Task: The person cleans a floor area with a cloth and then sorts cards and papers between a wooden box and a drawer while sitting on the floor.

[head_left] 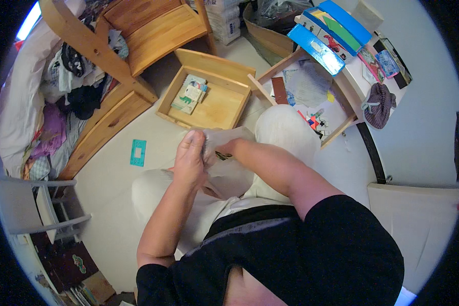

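A translucent plastic bag (233, 179) lies over my lap between my knees. My left hand (191, 157) is closed on the bag's edge at its left side. My right hand (229, 147) reaches into or behind the bag; its fingers are mostly hidden, and a small dark patterned item (222, 155) shows just below them. Whether that hand grips the item cannot be told. Beyond my knees, a wooden drawer (164, 114) on the floor holds a spiral notebook (183, 103) and small booklets. A teal plastic stencil (138, 152) lies on the floor to the left.
At the upper right, an open drawer (266, 91) holds papers and small toys; a blue box (317, 49) and a knitted hat (378, 105) rest on the cabinet above. A wooden bed frame (111, 122) with heaped clothes stands left, a grey chair (49, 206) lower left.
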